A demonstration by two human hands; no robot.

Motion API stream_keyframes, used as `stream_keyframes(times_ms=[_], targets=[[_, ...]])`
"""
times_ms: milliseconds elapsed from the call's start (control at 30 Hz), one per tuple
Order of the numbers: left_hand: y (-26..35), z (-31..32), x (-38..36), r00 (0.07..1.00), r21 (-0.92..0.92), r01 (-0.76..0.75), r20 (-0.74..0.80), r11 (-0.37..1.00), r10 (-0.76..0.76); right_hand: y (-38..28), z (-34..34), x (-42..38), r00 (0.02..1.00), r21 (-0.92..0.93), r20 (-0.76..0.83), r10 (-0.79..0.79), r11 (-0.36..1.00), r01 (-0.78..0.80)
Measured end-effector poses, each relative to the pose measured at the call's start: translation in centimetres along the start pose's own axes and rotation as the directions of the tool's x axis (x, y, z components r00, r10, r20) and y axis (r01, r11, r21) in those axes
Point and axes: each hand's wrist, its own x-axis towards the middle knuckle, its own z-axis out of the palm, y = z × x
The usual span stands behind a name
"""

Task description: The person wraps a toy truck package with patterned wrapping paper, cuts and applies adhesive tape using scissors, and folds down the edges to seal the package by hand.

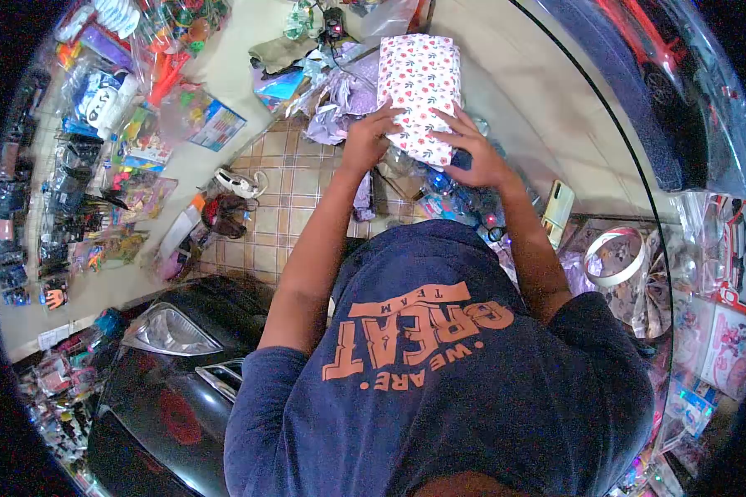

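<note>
A flat rectangular parcel in white gift wrap (421,87) with small red flowers and dark leaves lies in front of me, its long side pointing away. My left hand (375,137) grips its left edge near the close end, fingertips on the paper. Across the right edge, my right hand (471,149) has its fingers spread over the top face, with the thumb near the close corner. What is beneath the parcel is mostly hidden. Crumpled purple wrapping (340,99) lies just left of it.
A glass counter with a dark rim runs along the right, and a phone (558,207) and a white tape roll (615,257) lie there. White-handled scissors (242,182) rest on the left. A black toy car (166,389) stands at lower left. Packaged toys (104,99) hang on the left wall.
</note>
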Motion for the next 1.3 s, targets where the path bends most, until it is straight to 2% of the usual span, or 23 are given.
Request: stream_keyframes(times_ms=[100, 200, 300, 367, 467, 633, 700, 733, 800, 1000, 1133, 1233, 1300], targets=[[0.2, -0.2, 0.2, 0.998, 0.022, 0.064, 0.004, 0.998, -0.064, 0.9, -0.2, -0.1, 0.999, 0.023, 0.021, -0.036, 0.999, 0.035], [0.5, -0.2, 0.3, 0.995, -0.023, 0.101, 0.0, 0.995, -0.101, 0.8, -0.6, -0.1, 0.999, 0.0, 0.045, -0.003, 1.0, 0.003], [0.4, -0.1, 0.3, 0.994, -0.012, 0.105, -0.007, 0.994, -0.105, 0.5, -0.6, 0.1, 0.997, 0.07, 0.041, 0.065, 0.995, -0.068], [0.3, -0.1, 0.5, 0.995, -0.013, 0.097, -0.004, 0.995, -0.097, 0.3, -0.3, 0.3, 0.996, -0.069, 0.006, 0.086, 0.994, -0.086], [0.5, -0.1, 0.5, 0.996, 0.01, 0.088, 0.01, 0.996, -0.088, 1.6, 0.7, 0.2, 0.992, -0.147, -0.084, 0.091, 0.984, -0.103], [0.6, -0.7, 0.6, 0.995, 0.069, 0.051, 0.085, 0.996, -0.056, 1.6, 1.2, 0.8, 0.979, -0.158, -0.181, 0.094, 0.98, -0.123], [1.3, -1.0, 1.0, 0.991, 0.081, -0.043, 0.131, 0.996, 0.032, 1.6, 1.3, 0.9, 0.976, -0.16, -0.195, 0.099, 0.978, -0.131], [2.0, -1.1, 1.2, 0.991, 0.083, -0.044, 0.131, 0.996, 0.033, 1.6, 1.5, 1.0, 0.973, -0.189, -0.205, 0.106, 0.971, -0.145], [3.4, -1.1, 1.0, 0.978, 0.09, 0.066, 0.193, 0.994, -0.083, 1.4, 1.6, 1.0, 0.97, -0.214, -0.215, 0.112, 0.964, -0.158], [3.7, -0.5, 1.0, 0.968, 0.222, 0.009, 0.242, 0.975, -0.065, 2.0, 1.6, 0.9, 0.962, -0.18, -0.256, 0.097, 0.973, -0.146], [2.5, 0.0, 1.2, 0.969, 0.22, 0.05, 0.225, 0.974, -0.101, 2.1, 1.5, 0.8, 0.971, -0.214, -0.217, 0.103, 0.965, -0.15], [2.8, 0.1, 1.5, 0.974, 0.187, 0.012, 0.222, 0.982, -0.054, 1.8, 1.4, 0.7, 0.97, -0.216, -0.214, 0.112, 0.963, -0.159], [2.9, 0.2, 1.4, 0.972, 0.274, 0.01, 0.225, 0.962, -0.074, 1.8, 1.7, 0.7, 0.969, -0.206, -0.219, 0.113, 0.966, -0.159]])
